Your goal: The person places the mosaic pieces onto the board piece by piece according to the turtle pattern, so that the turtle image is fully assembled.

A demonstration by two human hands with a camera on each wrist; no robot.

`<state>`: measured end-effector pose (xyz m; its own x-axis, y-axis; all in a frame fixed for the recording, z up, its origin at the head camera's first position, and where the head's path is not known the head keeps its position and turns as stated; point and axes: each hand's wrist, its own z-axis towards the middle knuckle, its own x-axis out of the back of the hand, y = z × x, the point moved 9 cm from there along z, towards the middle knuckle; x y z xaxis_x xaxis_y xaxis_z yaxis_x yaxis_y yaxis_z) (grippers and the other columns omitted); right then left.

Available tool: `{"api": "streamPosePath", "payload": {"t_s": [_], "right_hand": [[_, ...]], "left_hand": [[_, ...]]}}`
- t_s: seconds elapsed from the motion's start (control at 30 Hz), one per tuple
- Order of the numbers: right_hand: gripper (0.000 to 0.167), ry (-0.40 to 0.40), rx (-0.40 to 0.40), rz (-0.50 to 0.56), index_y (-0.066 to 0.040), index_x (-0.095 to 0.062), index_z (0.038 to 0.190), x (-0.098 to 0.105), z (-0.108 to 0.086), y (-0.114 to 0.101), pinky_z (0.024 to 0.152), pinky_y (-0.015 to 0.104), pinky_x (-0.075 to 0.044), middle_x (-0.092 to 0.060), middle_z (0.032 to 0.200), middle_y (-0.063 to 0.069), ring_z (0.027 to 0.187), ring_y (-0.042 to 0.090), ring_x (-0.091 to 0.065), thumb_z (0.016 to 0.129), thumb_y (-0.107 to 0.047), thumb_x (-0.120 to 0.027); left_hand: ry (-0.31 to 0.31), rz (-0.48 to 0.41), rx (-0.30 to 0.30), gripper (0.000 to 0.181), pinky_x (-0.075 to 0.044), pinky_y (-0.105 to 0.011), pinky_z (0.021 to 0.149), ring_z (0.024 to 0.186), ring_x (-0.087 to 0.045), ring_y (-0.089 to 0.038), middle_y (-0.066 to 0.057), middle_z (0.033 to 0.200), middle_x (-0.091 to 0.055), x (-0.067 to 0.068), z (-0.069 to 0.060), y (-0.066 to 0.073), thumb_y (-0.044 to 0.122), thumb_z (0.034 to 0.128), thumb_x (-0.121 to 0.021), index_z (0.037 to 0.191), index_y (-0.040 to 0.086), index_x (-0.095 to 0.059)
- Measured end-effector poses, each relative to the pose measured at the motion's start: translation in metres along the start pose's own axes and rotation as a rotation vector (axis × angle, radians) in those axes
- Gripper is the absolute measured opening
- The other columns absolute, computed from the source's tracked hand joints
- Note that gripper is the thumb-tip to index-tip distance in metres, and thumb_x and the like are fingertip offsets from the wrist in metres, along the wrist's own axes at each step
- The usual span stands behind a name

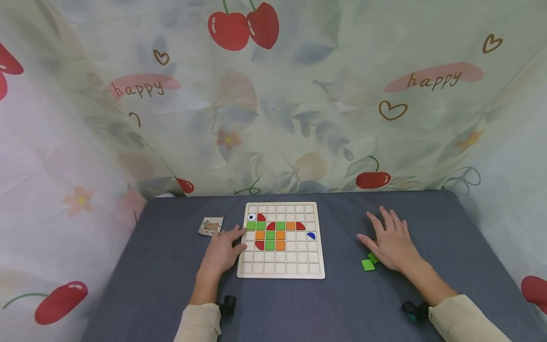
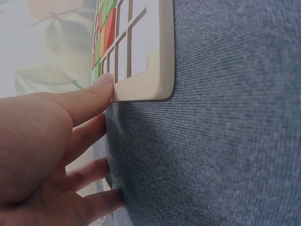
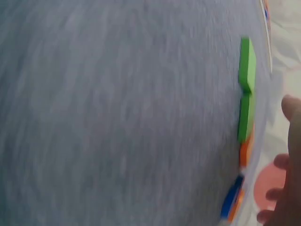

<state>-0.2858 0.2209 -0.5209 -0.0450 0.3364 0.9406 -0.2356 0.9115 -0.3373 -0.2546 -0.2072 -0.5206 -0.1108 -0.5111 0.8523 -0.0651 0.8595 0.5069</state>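
Note:
A wooden grid board lies flat, holding green, orange and red pieces, a white eye piece and a blue half-round piece. At its left edge, the left hand touches the frame with thumb and a finger; the left wrist view shows the thumb against the board's rim. The right hand, fingers spread and holding nothing, is over the table beside two green squares. The right wrist view shows green, orange and blue pieces near this hand.
A small patterned card lies left of the board, near the left fingertips. Dark cloth covers the table. Printed curtains stand behind it and at both sides.

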Motion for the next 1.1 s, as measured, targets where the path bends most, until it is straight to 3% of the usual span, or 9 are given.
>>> {"api": "streamPosePath", "payload": {"t_s": [0.23, 0.5, 0.67, 0.87, 1.1], "right_hand": [[0.084, -0.128, -0.024, 0.096, -0.006, -0.025, 0.162, 0.005, -0.006, 0.024, 0.11, 0.081, -0.023, -0.012, 0.166, 0.033, 0.146, 0.063, -0.018, 0.102, -0.059, -0.051], [0.087, -0.154, 0.021, 0.117, -0.007, -0.027, 0.161, 0.009, -0.005, 0.042, 0.103, 0.079, -0.032, -0.031, 0.159, 0.032, 0.137, 0.058, -0.036, 0.098, -0.055, -0.062], [0.072, -0.179, 0.047, 0.181, -0.006, -0.038, 0.156, 0.01, -0.002, 0.049, 0.107, 0.076, -0.03, -0.033, 0.159, 0.032, 0.139, 0.056, -0.034, 0.101, -0.047, -0.06], [0.047, -0.188, 0.132, 0.221, -0.001, -0.048, 0.148, 0.015, -0.001, 0.05, 0.11, 0.076, -0.028, -0.037, 0.156, 0.034, 0.142, 0.058, -0.033, 0.106, -0.02, -0.056], [0.041, -0.171, 0.178, 0.206, 0.003, -0.053, 0.14, 0.017, 0.0, 0.049, 0.11, 0.074, -0.031, -0.043, 0.152, 0.035, 0.14, 0.057, -0.037, 0.1, -0.004, -0.061]], "left_hand": [[-0.001, 0.005, -0.007, 0.053, -0.029, -0.064, 0.123, 0.148, -0.037, -0.051, -0.012, 0.156, -0.05, 0.0, 0.0, 0.002, 0.023, 0.0954, -0.072, 0.146, 0.017, -0.059], [-0.015, -0.001, 0.006, 0.054, -0.029, -0.064, 0.123, 0.149, -0.034, -0.05, -0.011, 0.158, -0.048, -0.001, 0.0, 0.0, 0.024, 0.0957, -0.072, 0.147, 0.018, -0.057], [-0.01, 0.002, 0.011, 0.054, -0.031, -0.064, 0.122, 0.149, -0.035, -0.05, -0.011, 0.157, -0.049, 0.0, 0.0, -0.001, 0.024, 0.0953, -0.072, 0.147, 0.018, -0.058], [-0.017, 0.012, 0.012, 0.054, -0.03, -0.063, 0.122, 0.149, -0.036, -0.049, -0.01, 0.158, -0.049, 0.0, 0.0, 0.0, 0.024, 0.0956, -0.072, 0.147, 0.018, -0.057], [-0.019, 0.019, 0.01, 0.054, -0.031, -0.063, 0.122, 0.149, -0.037, -0.048, -0.011, 0.157, -0.049, 0.0, 0.0, 0.002, 0.024, 0.0956, -0.072, 0.147, 0.018, -0.058]]}}
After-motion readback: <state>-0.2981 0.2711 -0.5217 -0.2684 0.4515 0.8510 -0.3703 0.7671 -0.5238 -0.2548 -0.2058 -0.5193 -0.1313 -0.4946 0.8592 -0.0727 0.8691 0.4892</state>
